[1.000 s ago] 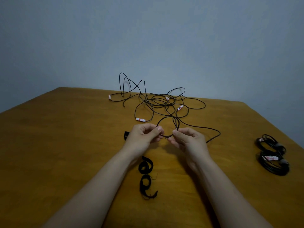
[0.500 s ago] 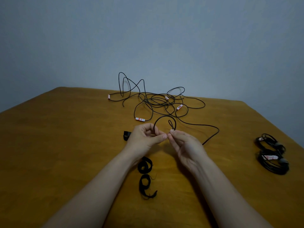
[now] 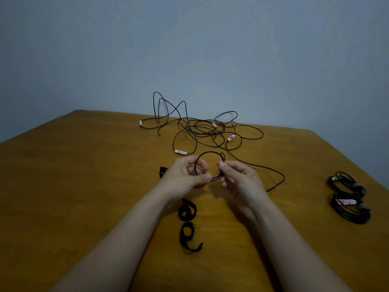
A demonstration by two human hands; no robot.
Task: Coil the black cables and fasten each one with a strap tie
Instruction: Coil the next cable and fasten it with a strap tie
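At the centre of the table (image 3: 84, 186), the left hand (image 3: 184, 175) pinches the small coil (image 3: 208, 152) so its loops hold together. The right hand (image 3: 242, 182) seems to pinch the coil's right side, ready to feed another turn.

Small black object (image 3: 162, 171) half hidden behind left hand (image 3: 185, 178), lower arc of loop (image 3: 208, 152) partly covered by fingers (image 3: 202, 178), print on tags (image 3: 180, 152) too small to read, counter (image 3: 63, 186) cut off left, right and below.
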